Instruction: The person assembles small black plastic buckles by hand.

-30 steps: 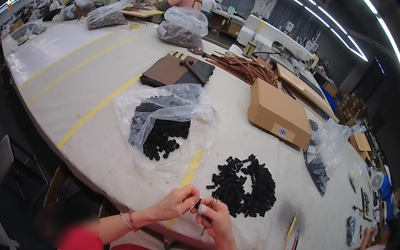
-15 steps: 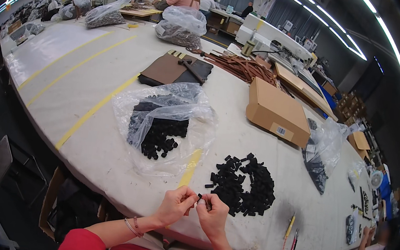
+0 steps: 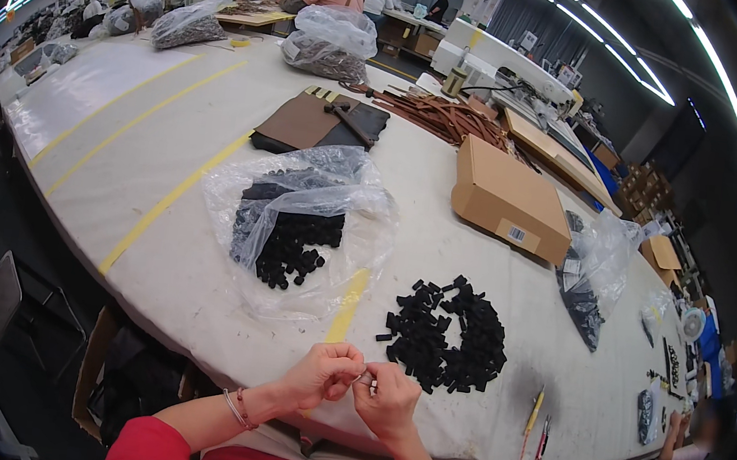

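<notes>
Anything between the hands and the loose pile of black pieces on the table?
Nothing visible. The left hand and right hand meet at the table's near edge, pinching something too small to identify. Bare table lies between them and the black pile, just beyond and right.

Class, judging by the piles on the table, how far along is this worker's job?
Seemingly done: a loose heap of black pieces right of the hands. In hand: left hand and right hand pinch something small together. Left: more pieces spilling from the open clear bag.

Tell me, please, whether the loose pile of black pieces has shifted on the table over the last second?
No. The pile of black pieces keeps its place just right of the yellow tape strip.
</notes>
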Demonstrator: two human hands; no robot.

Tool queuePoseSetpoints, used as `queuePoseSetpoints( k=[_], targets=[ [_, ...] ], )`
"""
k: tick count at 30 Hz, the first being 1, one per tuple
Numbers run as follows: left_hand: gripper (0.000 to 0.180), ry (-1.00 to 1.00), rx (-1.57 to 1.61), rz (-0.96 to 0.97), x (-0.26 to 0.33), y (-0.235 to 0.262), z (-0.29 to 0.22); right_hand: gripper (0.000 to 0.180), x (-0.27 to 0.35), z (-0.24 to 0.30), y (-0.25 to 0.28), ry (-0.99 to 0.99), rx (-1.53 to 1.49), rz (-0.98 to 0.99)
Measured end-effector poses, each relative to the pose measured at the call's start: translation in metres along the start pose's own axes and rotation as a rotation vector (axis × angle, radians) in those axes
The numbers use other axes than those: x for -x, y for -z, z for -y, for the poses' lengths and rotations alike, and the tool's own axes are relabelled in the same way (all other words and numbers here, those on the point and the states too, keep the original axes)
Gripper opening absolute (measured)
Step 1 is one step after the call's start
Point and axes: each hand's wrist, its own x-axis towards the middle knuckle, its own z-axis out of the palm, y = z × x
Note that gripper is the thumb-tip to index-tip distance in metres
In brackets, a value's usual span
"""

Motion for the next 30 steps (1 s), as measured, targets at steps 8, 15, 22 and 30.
queuePoseSetpoints(
  k=[8,15,22,30],
  targets=[
    [0.007,-0.124,-0.294,0.109,0.013,0.0,-0.008,0.011,-0.008,-0.014,0.013,-0.948,-1.327,0.295],
    [0.005,-0.144,-0.477,0.13,0.015,-0.002,-0.011,0.012,-0.006,-0.021,0.01,-1.065,-1.507,0.431],
    [0.004,-0.157,-0.514,0.205,0.018,-0.002,-0.012,0.017,-0.001,-0.027,0.007,-0.878,-1.62,0.521],
    [0.005,-1.089,-1.279,-0.076,0.004,-0.001,0.009,0.013,0.005,-0.008,-0.002,-0.59,-0.785,0.13]
  ],
)
